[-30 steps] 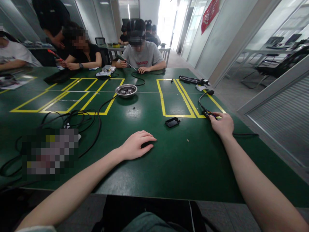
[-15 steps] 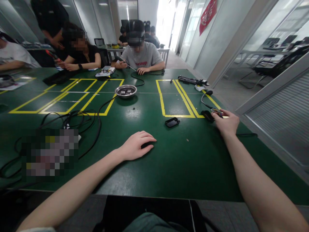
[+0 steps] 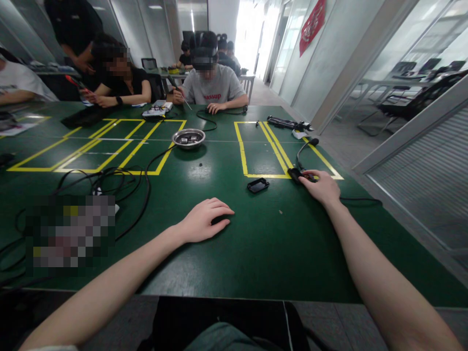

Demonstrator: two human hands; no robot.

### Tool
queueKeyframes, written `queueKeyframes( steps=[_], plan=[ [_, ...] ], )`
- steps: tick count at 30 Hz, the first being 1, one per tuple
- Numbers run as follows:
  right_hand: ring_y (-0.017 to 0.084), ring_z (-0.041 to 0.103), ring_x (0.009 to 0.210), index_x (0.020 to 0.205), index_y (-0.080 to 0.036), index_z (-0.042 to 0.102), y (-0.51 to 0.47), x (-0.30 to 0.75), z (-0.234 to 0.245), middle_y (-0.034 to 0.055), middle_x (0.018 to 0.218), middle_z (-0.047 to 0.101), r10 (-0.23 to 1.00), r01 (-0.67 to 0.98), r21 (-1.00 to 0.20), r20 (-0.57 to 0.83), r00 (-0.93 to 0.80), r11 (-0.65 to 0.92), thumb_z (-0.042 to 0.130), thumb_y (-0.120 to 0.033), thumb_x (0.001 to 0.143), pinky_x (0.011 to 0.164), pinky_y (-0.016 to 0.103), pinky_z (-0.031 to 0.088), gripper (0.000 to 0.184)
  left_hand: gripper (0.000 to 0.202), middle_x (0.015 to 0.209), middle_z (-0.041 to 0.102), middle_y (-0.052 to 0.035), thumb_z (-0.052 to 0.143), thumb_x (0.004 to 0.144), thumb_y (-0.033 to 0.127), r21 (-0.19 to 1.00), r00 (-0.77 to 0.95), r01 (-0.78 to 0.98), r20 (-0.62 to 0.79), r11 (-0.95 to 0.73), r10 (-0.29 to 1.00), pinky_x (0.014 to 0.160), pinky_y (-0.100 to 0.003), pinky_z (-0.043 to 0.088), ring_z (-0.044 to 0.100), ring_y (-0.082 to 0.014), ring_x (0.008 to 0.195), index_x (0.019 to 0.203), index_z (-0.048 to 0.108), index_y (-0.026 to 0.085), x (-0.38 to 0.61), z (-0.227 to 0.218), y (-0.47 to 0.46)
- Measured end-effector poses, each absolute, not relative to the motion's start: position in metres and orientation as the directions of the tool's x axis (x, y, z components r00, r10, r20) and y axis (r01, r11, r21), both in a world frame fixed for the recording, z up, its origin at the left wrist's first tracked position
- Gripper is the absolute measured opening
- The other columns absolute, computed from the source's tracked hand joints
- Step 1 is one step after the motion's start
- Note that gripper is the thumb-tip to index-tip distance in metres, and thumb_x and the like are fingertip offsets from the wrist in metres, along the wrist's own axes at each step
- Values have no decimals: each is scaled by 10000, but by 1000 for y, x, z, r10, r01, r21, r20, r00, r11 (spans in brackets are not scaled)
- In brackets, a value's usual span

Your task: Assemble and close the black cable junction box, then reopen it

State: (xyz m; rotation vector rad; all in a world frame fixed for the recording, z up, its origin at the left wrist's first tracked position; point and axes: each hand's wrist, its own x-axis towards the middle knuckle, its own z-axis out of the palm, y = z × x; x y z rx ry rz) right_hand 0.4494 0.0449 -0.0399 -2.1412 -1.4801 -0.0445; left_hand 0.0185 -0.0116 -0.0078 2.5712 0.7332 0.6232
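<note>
Nearest, the left hand (image 3: 204,220) lay on the green table (image 3: 256,263), its fingers loosely bent and apparently free of any object. Ahead of those fingertips and to their right, an open black cover (image 3: 258,185) rested apart from either hand. Farther right, the right hand (image 3: 323,187) had thumb and fingertips closed on a wired part (image 3: 313,178), with a black shell (image 3: 294,175) just left of them; whether the two were joined could not be told. The step seemed to be one-handed handling of these pieces, and the next move appeared to call for a steady pinch and slack in the black cord (image 3: 299,157) beyond the fingertips. Farthest, well ahead of the left fingers, stood a metal bowl (image 3: 188,146).
</note>
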Motion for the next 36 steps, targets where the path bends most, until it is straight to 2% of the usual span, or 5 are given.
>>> queueKeyframes(
  steps=[3,7,13,29,36],
  plan=[
    [285,699,964,1100,-268,799,42,415,-32,91,1155,699,907,877,-441,264,329,-190,712,-409,781,837,410,572,359,226,1171,758,-83,585,1017,272,480,762,385,316,-788,565,981,-423,560,690,-240,1102,1189,719,211,18,-9,-10],
    [263,703,1024,1081,-274,791,30,361,-26,68,1174,705,956,830,-516,284,-69,213,701,-329,814,921,415,577,287,226,1165,756,-87,578,1021,268,484,757,367,341,-794,558,976,-416,564,691,-236,1088,1195,712,212,18,-11,-10],
    [229,704,1100,1124,-254,772,-3,297,-16,69,1227,694,747,493,-605,282,-602,625,697,-220,864,984,383,565,273,181,1073,701,-93,611,966,251,448,647,434,449,-782,616,897,-386,569,671,-233,1006,1104,713,195,19,-7,-12],
    [198,728,1062,1093,-229,725,-45,267,-2,69,1189,739,596,244,-738,257,-761,630,642,-72,792,876,289,598,349,398,1254,618,-123,635,776,211,221,497,776,363,-591,788,1044,-549,510,551,-357,1237,1168,700,222,-20,-4,20],
    [185,741,1024,1047,-223,705,-48,262,-2,58,1188,750,584,222,-740,272,-765,635,650,-69,795,883,285,597,300,133,987,673,-68,617,834,249,402,291,807,366,-432,884,868,-398,587,678,-250,928,892,725,198,-29,2,28]
  ],
)
